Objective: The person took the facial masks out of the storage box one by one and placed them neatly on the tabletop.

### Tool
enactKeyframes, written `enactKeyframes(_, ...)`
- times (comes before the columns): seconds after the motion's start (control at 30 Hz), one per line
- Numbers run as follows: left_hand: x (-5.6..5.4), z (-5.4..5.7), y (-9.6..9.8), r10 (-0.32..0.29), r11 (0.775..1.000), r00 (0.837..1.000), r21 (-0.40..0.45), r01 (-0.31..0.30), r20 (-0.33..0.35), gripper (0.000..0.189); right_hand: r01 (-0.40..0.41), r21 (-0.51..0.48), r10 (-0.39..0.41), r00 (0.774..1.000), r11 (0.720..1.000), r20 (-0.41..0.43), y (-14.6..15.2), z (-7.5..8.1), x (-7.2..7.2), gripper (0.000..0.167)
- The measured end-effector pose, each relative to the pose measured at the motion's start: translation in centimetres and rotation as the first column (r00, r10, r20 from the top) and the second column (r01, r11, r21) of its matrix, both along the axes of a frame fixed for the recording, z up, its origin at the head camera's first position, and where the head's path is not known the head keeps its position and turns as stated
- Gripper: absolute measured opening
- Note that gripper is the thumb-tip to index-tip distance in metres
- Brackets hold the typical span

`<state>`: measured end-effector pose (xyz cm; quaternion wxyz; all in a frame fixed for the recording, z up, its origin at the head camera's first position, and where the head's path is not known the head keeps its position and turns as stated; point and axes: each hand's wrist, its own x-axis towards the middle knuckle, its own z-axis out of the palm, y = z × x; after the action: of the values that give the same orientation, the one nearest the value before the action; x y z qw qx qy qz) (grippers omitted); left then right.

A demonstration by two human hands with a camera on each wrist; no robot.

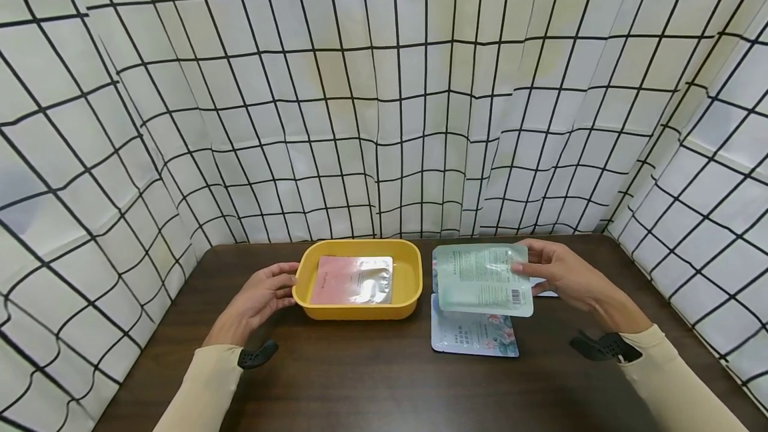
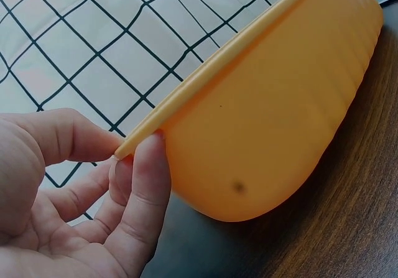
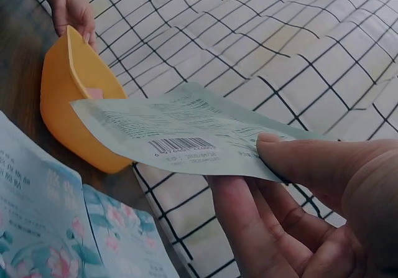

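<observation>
My left hand pinches the rim of a yellow plastic basin at its left end, thumb on one side and fingers on the other. Inside the basin lies a pink and silver sheet mask packet. On the right, my right hand holds a pale green sheet mask packet by its edge, between thumb and fingers. Its printed side with a barcode shows. Below it on the table is a light blue packet with pink flowers; the green packet covers part of it.
The dark brown wooden table carries everything. Another packet peeks out behind the green one, partly hidden. White cloth with a black grid hangs along the back and both sides. Each wrist wears a black band.
</observation>
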<state>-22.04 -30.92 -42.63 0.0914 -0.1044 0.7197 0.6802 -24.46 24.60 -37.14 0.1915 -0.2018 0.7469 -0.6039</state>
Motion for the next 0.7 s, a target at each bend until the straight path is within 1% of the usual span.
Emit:
enactKeyframes(0.13,0.1,0.1,0.0,0.003,1.000,1.000,0.000,-0.003,0.003,0.050,0.015,0.004,-0.015,1.000,1.000,0.027,1.6,-0.7,0.4,0.035)
enactKeyframes(0.27,0.1,0.1,0.0,0.000,1.000,1.000,0.006,0.000,0.002,0.050,0.031,0.011,-0.032,0.998,0.999,0.059,3.1,-1.6,0.8,0.036)
enactKeyframes(0.5,0.1,-0.1,0.0,-0.007,1.000,1.000,0.018,0.007,-0.007,0.049,0.014,-0.036,-0.010,0.995,0.999,0.100,5.4,-2.9,1.6,0.039)
enactKeyframes(0.63,0.1,-0.1,-0.1,-0.008,1.000,1.000,0.016,0.008,-0.007,0.050,0.026,-0.031,-0.023,0.992,0.999,0.122,6.8,-3.6,1.8,0.040)
enactKeyframes(0.7,0.1,-0.1,-0.1,-0.009,1.000,1.000,0.015,0.009,-0.006,0.050,0.030,-0.032,-0.026,0.990,0.999,0.136,7.5,-3.9,1.9,0.038)
